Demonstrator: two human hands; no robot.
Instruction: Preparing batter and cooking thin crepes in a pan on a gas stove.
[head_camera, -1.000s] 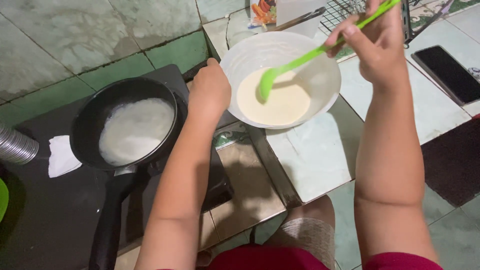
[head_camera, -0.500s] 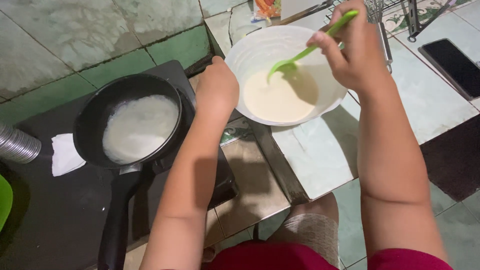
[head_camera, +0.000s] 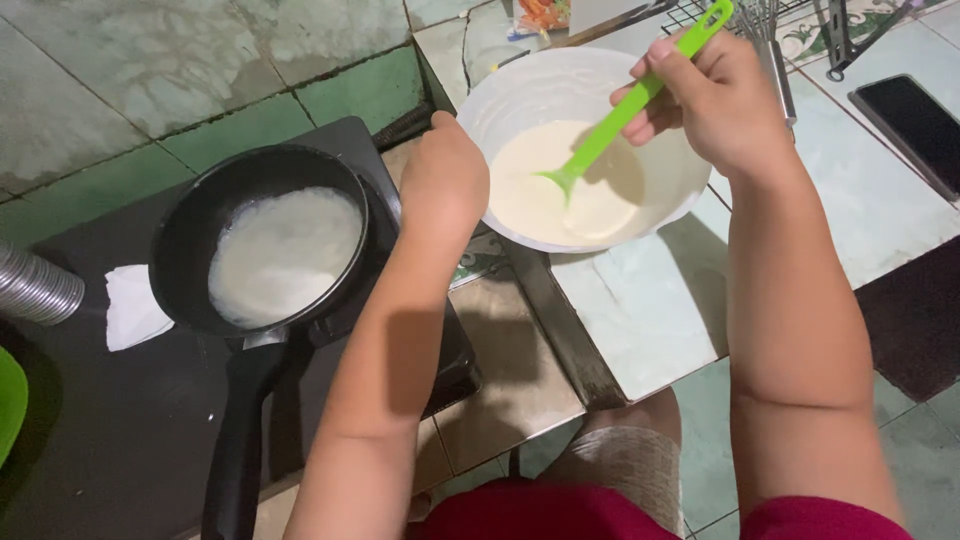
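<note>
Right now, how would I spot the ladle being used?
Find the big white bowl of pale batter beside the black frying pan. The right hand holds a thin bright green ladle slanting down into it. It is the only green utensil dipping into the batter.

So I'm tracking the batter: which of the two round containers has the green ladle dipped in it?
The white bowl, held by the left hand; the right hand holds the green ladle in its batter. The black frying pan has none.
</note>
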